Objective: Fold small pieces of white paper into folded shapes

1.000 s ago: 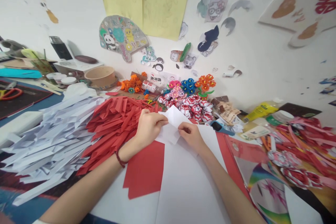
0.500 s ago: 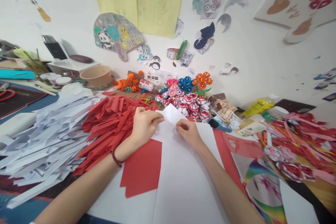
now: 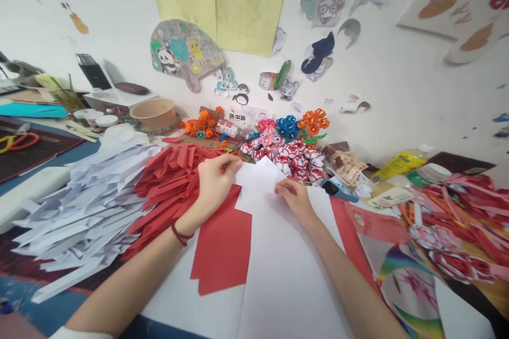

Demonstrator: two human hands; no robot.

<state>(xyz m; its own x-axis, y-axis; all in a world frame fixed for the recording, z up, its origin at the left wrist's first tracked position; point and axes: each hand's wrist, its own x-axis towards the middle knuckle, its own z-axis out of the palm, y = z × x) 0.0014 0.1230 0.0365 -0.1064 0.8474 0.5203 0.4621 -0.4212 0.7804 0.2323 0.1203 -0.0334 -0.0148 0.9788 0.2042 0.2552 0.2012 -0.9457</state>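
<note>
It's a craft workspace (scissors (image 3: 16, 136), paper strips (image 3: 93, 206)).

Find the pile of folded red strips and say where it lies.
In the head view, the red strips lie left of centre, between the pile of white strips and the left hand.

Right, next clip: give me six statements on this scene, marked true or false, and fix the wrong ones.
1. The left hand and right hand are at the small white sheet. True.
2. The left hand holds the scissors. False: the scissors lie on the dark mat.
3. The yellow sheets lie on the table. False: the yellow sheets are on the wall.
4. The red strips are right of the white strips. True.
5. The bracelet is on the right wrist. False: the bracelet is on the left.
6. Blue flowers sit beside pink ones. True.
</note>
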